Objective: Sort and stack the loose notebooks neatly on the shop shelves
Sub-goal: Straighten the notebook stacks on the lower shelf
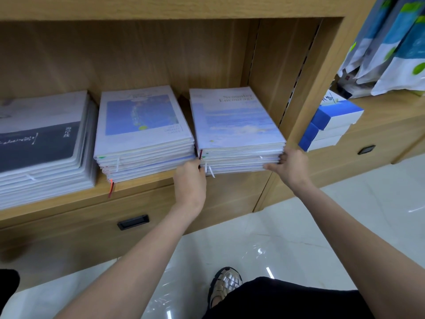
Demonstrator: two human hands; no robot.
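Observation:
Three stacks of notebooks lie on the wooden shelf (147, 187). The right stack (234, 120) has a pale blue sky cover, the middle stack (142, 120) a blue picture cover, and the left stack (39, 139) a dark grey cover. My left hand (189, 180) grips the right stack at its front left corner, with the fingertips tucked into the gap between the stacks. My right hand (292, 164) holds the front right corner, thumb along the front edge and fingers on the side. A red ribbon (111, 188) hangs from the middle stack.
The shelf's side wall (287, 77) stands close to the right of the held stack. Blue and white boxes (331, 120) are piled on the neighbouring ledge, with printed bags (391, 42) hanging above. Below the shelf is a drawer with a black handle (133, 222). My sandalled foot (226, 284) is on the glossy floor.

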